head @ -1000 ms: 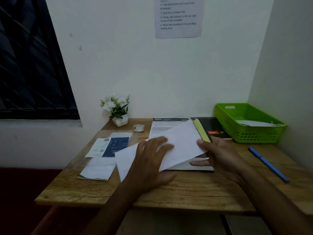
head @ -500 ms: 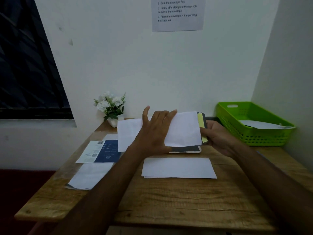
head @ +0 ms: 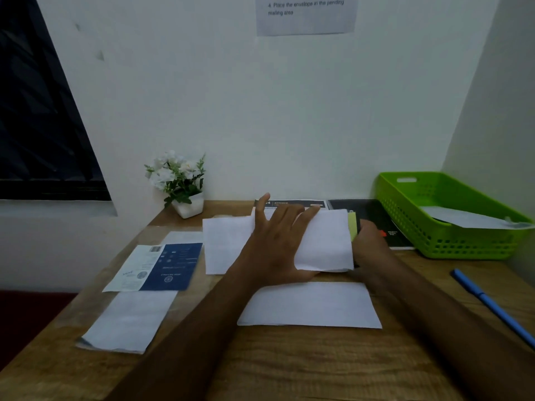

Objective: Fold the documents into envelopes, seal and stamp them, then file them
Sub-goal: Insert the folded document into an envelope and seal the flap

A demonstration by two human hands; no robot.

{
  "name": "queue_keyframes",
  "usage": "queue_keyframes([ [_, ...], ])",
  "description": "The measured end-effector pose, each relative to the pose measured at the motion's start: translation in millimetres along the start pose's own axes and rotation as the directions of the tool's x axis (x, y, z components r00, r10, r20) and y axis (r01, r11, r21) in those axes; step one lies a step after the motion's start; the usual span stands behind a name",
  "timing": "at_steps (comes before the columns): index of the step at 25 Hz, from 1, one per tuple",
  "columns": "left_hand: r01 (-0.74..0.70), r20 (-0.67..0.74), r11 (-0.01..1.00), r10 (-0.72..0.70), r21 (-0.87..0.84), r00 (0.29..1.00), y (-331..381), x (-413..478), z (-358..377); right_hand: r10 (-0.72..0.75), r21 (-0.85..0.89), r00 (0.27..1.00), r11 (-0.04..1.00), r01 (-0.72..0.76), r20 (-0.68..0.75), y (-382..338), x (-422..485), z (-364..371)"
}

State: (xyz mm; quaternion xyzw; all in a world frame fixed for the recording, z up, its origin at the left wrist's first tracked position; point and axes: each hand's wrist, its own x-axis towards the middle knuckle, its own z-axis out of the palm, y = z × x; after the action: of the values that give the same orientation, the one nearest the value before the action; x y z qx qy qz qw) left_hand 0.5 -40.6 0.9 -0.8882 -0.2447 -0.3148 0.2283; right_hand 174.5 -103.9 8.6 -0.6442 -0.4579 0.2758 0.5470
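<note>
My left hand [head: 276, 244] lies flat on a white sheet [head: 327, 241], fingers straight and spread wide. My right hand [head: 372, 246] is at the sheet's right edge, next to a yellow strip [head: 352, 227]. Its fingers are hidden behind the paper, so I cannot tell its grip. The sheet is at the back of the bench [head: 289, 369], over a dark booklet [head: 376, 215]. A second white paper [head: 309, 305] lies flat nearer me. The green basket [head: 405, 221] at far right holds a white envelope [head: 469, 219].
</note>
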Motion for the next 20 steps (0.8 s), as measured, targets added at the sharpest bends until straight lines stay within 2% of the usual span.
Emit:
queue_keyframes([
  [4, -0.015, -0.005, 1.0, 0.015, 0.018, 1.0, -2, -2, 3, -0.043, -0.06, 0.999, 0.997, 0.043, 0.009, 4, -4, 5],
  [8, -0.006, 0.039, 1.0, 0.006, 0.008, 0.999, 0, -4, 2, 0.039, 0.091, 0.999, 0.995, -0.042, 0.037, 7, -3, 8],
  [14, -0.046, 0.034, 0.999, 0.047, -0.016, 0.998, 0, -5, -3, -0.062, 0.097, 0.994, 0.994, 0.054, 0.085, 8, -9, 7],
  [20, 0.029, 0.023, 1.0, -0.029, -0.01, 0.999, -10, -10, -5, -0.071, 0.163, 0.992, 0.985, 0.054, 0.104, 8, -12, 7],
])
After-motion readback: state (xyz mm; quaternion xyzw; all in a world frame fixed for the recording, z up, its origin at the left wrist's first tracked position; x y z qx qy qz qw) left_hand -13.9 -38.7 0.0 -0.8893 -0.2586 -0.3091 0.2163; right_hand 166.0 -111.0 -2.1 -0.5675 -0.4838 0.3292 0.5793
